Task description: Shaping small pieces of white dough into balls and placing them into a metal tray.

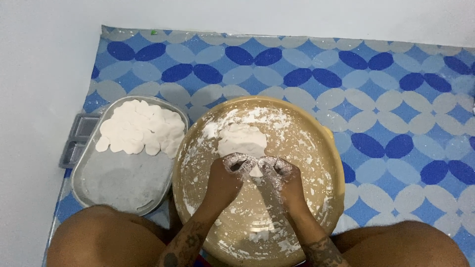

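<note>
- Nearest the camera: two bare knees at the bottom edge, one on each side of a large tan bowl [326, 163] that sits between them on a blue patterned mat [396, 99].
- Both forearms reach forward into the bowl. The left hand [228, 173] and right hand [284, 175] meet at the fingertips, both heavily dusted with white flour.
- Hand state: fingers of both hands curl in and pinch together on a small piece of dough [256, 171], which shows as a white wedge between them. The grip looks light, at the fingertips only.
- Just beyond the hands, touching or nearly touching them: the main dough lump [242, 139], pale and uneven, resting on the bowl floor. Flour smears and crumbs cover the bowl's inside.
- Handling judgement: the dough looks soft and pliable, light in small pieces, and somewhat tacky given the residue on the fingers. It will likely deform under any firm squeeze, so take it between fingertips at the edge of the lump and keep hands floured.
- Left of the bowl, rim touching or just beside it: a grey metal tray [123, 183] holding a pile of flat dough discs [141, 129] at its far end. These overlap and look thin, so likely easy to tear or stick together.
- A dark compartmented tray [79, 136] pokes out from under the metal tray's left side.
- Farthest: pale floor [44, 59] past the mat.
</note>
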